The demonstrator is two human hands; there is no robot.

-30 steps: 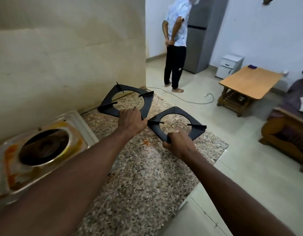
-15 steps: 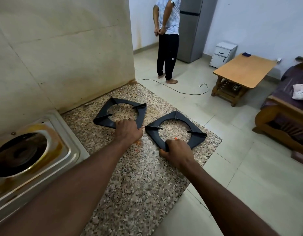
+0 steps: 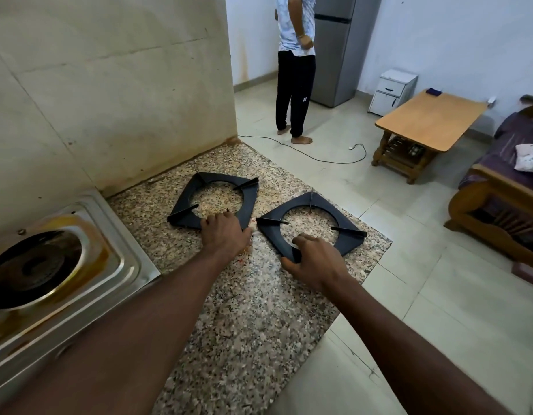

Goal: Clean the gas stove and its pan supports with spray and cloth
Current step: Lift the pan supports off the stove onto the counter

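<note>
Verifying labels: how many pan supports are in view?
2. One black square metal pan support lies on the granite counter by the wall, at the left hand; the other, right of it, under the right hand. The steel stove is cropped, so more may hide.

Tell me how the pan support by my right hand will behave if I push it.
Probably stiff: the pan support lies flat and keeps its square shape. It would likely slide and scrape on the counter rather than roll. Its raised prongs may snag.
</note>
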